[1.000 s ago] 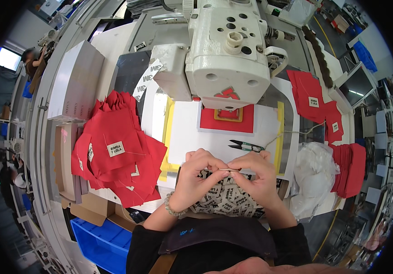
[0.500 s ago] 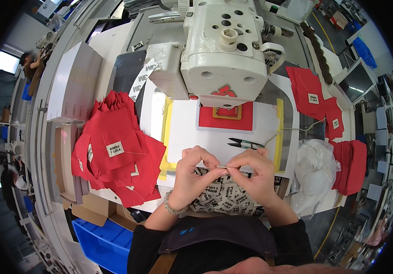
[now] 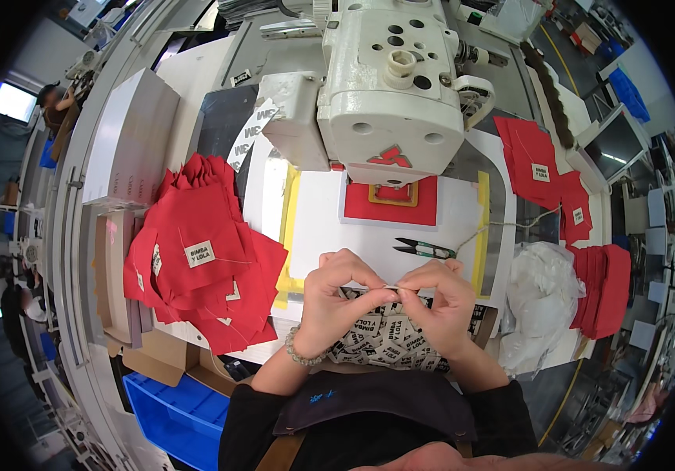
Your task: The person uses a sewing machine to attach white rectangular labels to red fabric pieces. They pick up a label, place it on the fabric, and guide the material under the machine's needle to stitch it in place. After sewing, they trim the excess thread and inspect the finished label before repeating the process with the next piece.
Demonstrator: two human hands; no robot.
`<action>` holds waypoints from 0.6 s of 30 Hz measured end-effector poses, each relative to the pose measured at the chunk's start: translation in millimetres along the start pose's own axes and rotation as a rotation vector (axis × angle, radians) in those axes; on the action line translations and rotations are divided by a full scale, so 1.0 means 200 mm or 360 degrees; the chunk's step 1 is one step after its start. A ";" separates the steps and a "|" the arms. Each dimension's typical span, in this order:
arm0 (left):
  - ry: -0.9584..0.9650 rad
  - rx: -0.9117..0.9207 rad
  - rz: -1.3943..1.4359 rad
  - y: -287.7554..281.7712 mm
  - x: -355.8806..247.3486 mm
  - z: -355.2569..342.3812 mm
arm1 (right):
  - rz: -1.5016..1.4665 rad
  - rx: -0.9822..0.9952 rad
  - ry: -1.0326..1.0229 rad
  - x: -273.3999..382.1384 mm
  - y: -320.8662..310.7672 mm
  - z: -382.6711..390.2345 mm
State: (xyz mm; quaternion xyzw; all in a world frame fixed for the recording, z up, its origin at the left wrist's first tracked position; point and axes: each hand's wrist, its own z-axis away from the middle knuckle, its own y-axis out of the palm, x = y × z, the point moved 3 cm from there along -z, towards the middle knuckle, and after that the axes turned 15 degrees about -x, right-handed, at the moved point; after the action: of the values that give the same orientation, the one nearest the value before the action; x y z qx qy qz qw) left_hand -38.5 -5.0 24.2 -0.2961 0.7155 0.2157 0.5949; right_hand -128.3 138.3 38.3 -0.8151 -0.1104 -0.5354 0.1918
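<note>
My left hand (image 3: 343,301) and my right hand (image 3: 437,302) meet at their fingertips, both pinching one small pale fabric label (image 3: 391,287), seen almost edge-on. Below them a box of loose cream labels with dark print (image 3: 388,339) lies close to my body, partly covered by my hands. Beyond my fingers rests a pair of thread snips (image 3: 425,249) with dark blades and green handles. Farther off, a red fabric piece (image 3: 359,206) lies under the white sewing machine (image 3: 391,118), with a yellow-edged frame (image 3: 392,194) on it.
At left, a heap of red fabric pieces with labels (image 3: 188,267) stands beside a white box (image 3: 129,141). A blue bin (image 3: 172,416) sits lower left. To the right are a crumpled clear plastic bag (image 3: 541,306), folded red pieces (image 3: 604,290) and more labelled red pieces (image 3: 529,157).
Both hands stay together, fingertips still pinching the label, with only a slight shift of the fingers. The whole view has moved a little; the things on the table lie as before.
</note>
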 end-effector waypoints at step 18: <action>-0.0133 -0.0030 0.0174 0.02 0.01 0.02 | 0.0062 0.0000 0.0009 0.00 0.01 -0.01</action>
State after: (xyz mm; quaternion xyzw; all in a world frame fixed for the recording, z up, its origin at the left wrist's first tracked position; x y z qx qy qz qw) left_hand -37.7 0.4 21.4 -0.2528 0.7031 0.2668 0.6087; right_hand -128.4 136.0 39.3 -0.8156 -0.0940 -0.5339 0.2024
